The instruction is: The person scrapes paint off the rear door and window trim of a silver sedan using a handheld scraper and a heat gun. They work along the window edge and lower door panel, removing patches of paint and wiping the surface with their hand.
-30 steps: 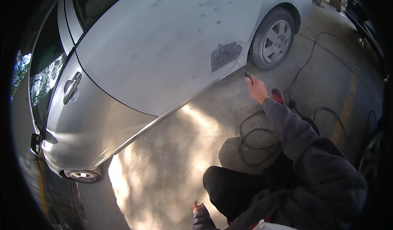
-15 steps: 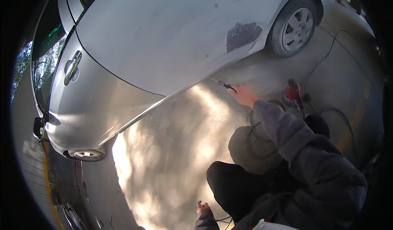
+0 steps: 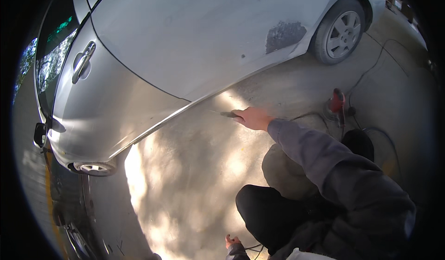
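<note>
From where I stand, with the rear wheel (image 3: 343,35) of the silver car (image 3: 153,37) as reference: over the last second the right hand (image 3: 254,118) and its slim tool (image 3: 228,114) have shifted from just beside the rear wheel to a position well to its left, above the concrete floor (image 3: 194,167). The tool is now apart from the bodywork; contact with the panel is therefore judged to be interrupted. Condition, left to right: farthest from the rear wheel, the front door (image 3: 116,105) is glossy and carries a bright handle (image 3: 84,62). The adjoining rear side panel (image 3: 218,51), extending toward the rear wheel, is dull and smudged. The tool points away from the rear wheel; its grip is dark, its thin tip blurred, its exact type undetermined. The left hand (image 3: 233,241), lower and also left of the rear wheel, has bent fingers; whether they hold anything cannot be determined. The right fingers are wrapped around the tool's grip. A dark, ragged-edged patch (image 3: 284,35) lies low on the panel, just left of the rear wheel. A red-bodied power tool (image 3: 337,101) rests on the floor, nearer the person than the rear wheel, unheld.
</note>
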Demonstrator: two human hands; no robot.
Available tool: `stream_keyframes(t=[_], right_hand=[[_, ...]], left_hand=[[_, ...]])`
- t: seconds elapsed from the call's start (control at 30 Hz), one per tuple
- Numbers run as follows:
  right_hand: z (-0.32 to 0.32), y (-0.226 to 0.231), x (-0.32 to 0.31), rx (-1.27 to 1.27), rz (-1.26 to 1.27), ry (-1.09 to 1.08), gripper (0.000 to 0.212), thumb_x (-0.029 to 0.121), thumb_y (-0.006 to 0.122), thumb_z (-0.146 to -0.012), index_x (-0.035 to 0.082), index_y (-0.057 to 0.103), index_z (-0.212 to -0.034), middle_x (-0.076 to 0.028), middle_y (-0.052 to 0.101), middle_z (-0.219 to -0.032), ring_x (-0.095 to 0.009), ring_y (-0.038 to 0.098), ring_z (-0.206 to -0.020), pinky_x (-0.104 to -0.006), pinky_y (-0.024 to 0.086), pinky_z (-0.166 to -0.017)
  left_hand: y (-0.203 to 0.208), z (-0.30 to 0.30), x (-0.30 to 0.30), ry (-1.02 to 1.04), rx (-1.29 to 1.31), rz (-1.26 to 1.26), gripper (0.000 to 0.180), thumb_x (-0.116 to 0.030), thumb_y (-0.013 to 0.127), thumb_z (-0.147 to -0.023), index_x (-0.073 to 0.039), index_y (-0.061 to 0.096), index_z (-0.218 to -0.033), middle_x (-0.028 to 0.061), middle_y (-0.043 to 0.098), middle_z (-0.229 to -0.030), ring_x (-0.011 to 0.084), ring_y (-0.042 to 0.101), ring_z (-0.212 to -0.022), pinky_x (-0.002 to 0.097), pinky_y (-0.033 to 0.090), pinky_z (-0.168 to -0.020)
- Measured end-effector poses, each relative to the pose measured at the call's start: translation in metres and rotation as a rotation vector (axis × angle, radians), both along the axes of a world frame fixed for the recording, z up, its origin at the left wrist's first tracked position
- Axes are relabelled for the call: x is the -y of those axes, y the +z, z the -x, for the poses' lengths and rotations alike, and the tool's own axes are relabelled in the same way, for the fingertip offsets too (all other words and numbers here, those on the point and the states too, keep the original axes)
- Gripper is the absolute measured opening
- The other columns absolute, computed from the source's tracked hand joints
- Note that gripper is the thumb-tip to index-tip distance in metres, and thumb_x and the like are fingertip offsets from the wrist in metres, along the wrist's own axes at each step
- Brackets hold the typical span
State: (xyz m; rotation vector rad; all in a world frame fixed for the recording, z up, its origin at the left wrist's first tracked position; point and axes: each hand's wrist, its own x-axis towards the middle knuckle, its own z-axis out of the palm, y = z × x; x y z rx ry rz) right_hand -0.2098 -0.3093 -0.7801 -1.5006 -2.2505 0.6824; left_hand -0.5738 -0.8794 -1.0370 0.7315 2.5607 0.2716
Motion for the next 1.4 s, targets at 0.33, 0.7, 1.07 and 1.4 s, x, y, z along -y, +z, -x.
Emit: stream_keyframes(t=[0.33, 0.7, 1.07, 1.4], right_hand=[[-0.27, 0.032, 0.014, -0.11, -0.249, -0.539, 0.033, 0.038, 0.057, -0.111, 0.01, 0.069, -0.125, -0.021, 0.076, -0.097, -0.046, 0.072, -0.092, -0.0575, 0.053, -0.079], [-0.363, 0.058, 0.041, -0.297, -0.253, -0.764, 0.034, 0.036, 0.059, -0.11, 0.015, 0.068, -0.135, -0.02, 0.075, -0.095, -0.045, 0.072, -0.088, -0.0565, 0.054, -0.076], [-0.412, 0.046, 0.028, -0.723, -0.38, -0.745, 0.049, 0.018, 0.067, -0.105, 0.008, 0.058, -0.152, -0.024, 0.072, -0.098, -0.044, 0.072, -0.089, -0.0482, 0.055, -0.076], [-0.434, 0.049, 0.02, -0.783, -0.39, -0.722, 0.051, 0.013, 0.067, -0.105, 0.006, 0.058, -0.154, -0.023, 0.074, -0.108, -0.04, 0.073, -0.093, -0.0419, 0.058, -0.084]], left_hand=[[-0.006, 0.068, -0.169, -0.172, -0.14, -0.286, 0.052, -0.019, 0.072, -0.084, -0.01, 0.067, -0.136, 0.013, 0.079, -0.094, 0.035, 0.076, -0.085, 0.0489, 0.062, -0.08], [0.318, -0.23, -0.601, -1.229, -0.39, -0.839, 0.051, -0.007, 0.068, -0.096, -0.008, 0.062, -0.146, 0.0154, 0.068, -0.129, 0.0359, 0.067, -0.116, 0.0498, 0.054, -0.099], [0.569, -0.628, -0.815, -1.921, -1.332, -1.077, 0.065, -0.028, 0.071, -0.102, -0.017, 0.05, -0.162, 0.0027, 0.046, -0.17, 0.0292, 0.039, -0.159, 0.0549, 0.032, -0.129], [0.458, -0.699, -0.846, -2.085, -1.526, -0.878, 0.078, -0.052, 0.057, -0.108, -0.011, 0.036, -0.171, 0.0055, 0.028, -0.181, 0.0263, 0.023, -0.167, 0.048, 0.022, -0.135]])
